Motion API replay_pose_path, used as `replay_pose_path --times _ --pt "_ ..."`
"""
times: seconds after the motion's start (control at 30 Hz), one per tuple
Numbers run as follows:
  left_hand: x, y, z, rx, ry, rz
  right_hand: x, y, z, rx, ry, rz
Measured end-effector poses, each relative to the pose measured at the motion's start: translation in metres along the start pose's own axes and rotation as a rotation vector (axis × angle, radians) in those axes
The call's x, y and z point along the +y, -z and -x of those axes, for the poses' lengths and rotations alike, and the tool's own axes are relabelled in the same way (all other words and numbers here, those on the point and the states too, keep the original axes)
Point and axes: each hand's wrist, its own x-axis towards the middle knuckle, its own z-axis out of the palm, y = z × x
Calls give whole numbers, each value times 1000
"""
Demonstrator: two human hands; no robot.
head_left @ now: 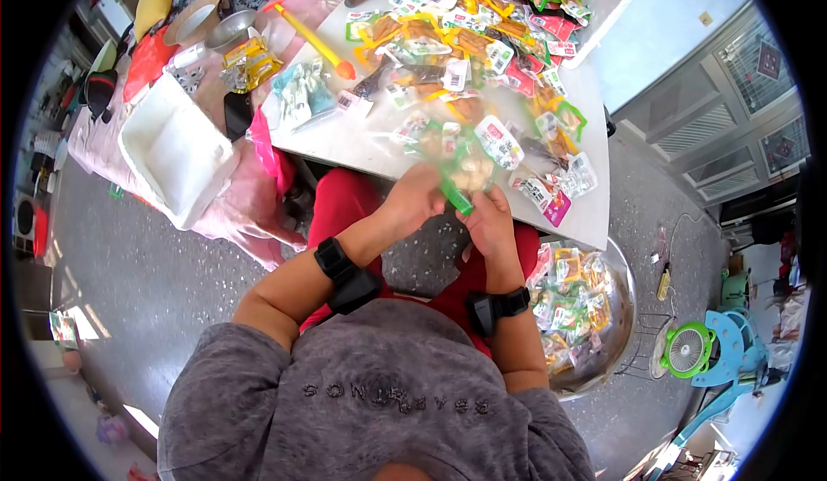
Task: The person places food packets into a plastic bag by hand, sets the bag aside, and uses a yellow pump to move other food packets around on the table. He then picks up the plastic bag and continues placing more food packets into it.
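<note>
A clear snack packet with green edges [473, 171] and pale contents hangs between my two hands at the table's front edge. My left hand [418, 197] is closed at the packet's lower left side, its fingertips partly hidden. My right hand [492, 223] pinches the packet's lower right corner. Just beyond lies a loose spread of snack packets [469, 42] in yellow, red and clear wrapping. To the right of my right hand, a packet with a pink corner [543, 197] rests near the table edge.
A white bin [616, 7] of red packets stands at the back. Beside my right arm, a metal basin [627, 309] holds more packets. A white foam box [155, 149] sits on pink cloth at left. A yellow stick with orange ends [312, 40] lies on the table.
</note>
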Motion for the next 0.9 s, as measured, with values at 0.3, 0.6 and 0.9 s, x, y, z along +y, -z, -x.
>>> replay_pose_path --times 0.3,0.6,0.9 --pt "-22 28 2 -37 -993 -1403 -11 27 27 -101 -102 -192" --pt "-17 21 10 -252 -1196 -1551 -23 21 37 -90 -39 -257" --pt "-21 33 -5 8 -844 -1605 -26 40 31 173 56 -228"
